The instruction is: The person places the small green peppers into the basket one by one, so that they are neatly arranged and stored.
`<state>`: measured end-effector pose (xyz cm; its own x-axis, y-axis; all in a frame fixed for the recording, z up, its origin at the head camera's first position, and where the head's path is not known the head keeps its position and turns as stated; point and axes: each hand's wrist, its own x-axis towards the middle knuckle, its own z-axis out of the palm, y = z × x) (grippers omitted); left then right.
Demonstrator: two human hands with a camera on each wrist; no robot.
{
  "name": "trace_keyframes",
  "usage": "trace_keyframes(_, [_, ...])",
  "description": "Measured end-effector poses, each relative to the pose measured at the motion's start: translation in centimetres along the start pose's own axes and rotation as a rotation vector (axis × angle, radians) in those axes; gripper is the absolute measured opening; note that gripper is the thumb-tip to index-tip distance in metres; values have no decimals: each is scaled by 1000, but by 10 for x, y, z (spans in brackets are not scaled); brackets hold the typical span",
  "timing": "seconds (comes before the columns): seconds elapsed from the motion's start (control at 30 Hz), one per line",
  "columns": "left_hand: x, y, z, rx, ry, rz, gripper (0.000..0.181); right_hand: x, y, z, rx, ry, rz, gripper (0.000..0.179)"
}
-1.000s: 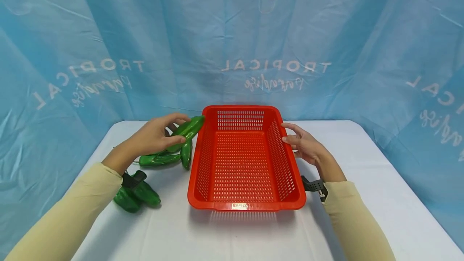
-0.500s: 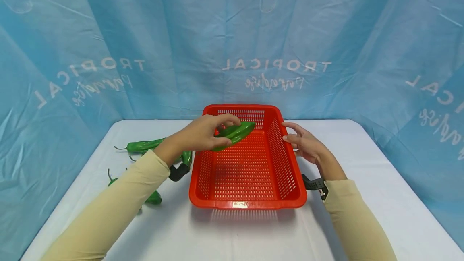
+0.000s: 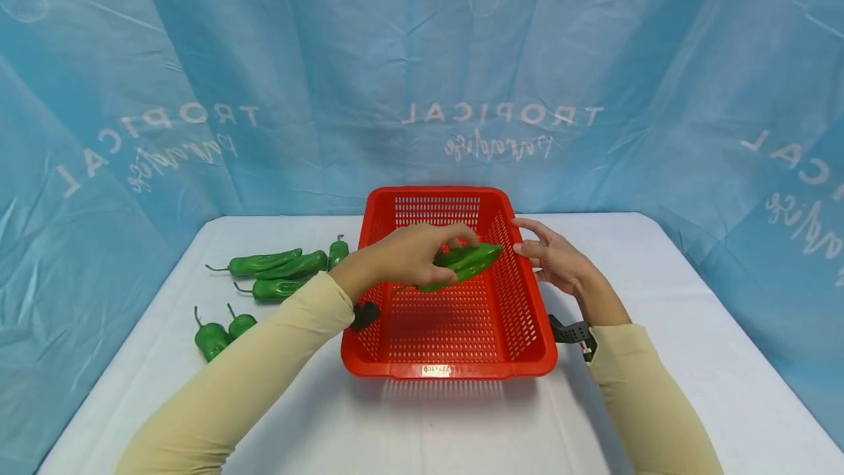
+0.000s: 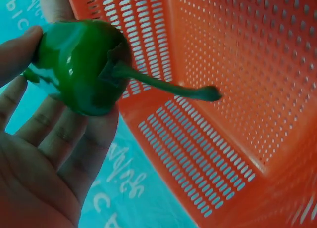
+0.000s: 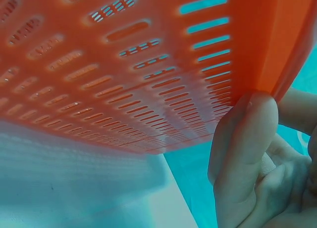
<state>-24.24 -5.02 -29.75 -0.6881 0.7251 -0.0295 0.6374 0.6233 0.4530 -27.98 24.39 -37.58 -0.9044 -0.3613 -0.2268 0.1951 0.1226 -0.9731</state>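
Note:
My left hand (image 3: pixel 410 253) holds a long, glossy green pepper (image 3: pixel 485 258) above the inside of the red plastic basket (image 3: pixel 488 370). In the left wrist view, the thumb and fingers are around the pepper (image 4: pixel 81 65), and its curved stem points toward the basket's perforated wall. At the basket's right rim, my right hand (image 3: pixel 559 261) grips the edge. The right wrist view shows the thumb (image 5: pixel 247 154) against the outer wall near the rim, with the other fingers partly hidden. No pepper is visible on the part of the basket floor that shows.
Several green peppers (image 3: pixel 277 289) lie left of the basket on the white table (image 3: pixel 666 358). Two more peppers (image 3: pixel 212 339) sit nearer, partly hidden by the left sleeve. A blue printed curtain (image 3: pixel 343 79) hangs behind the table.
My left hand has carried the pepper rightward from the pile on the left, over the left rim, to above the basket. My right hand stays at the right rim.

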Motion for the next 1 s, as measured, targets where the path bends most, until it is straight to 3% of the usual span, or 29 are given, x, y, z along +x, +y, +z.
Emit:
trace_keyframes(0.2, [11, 3, 15, -30, -87, -30, 52, -2, 0, -2, -15, 22, -2, 66])
trace_keyframes(0.53, [18, 6, 33, -97, -153, -72, 55, 1, 2, -2, -84, 55, -4, 70])
trace_keyframes(1.0, [26, 1, 52, -109, -254, -45, 55, 1, 2, -1, -66, 57, 7, 67])
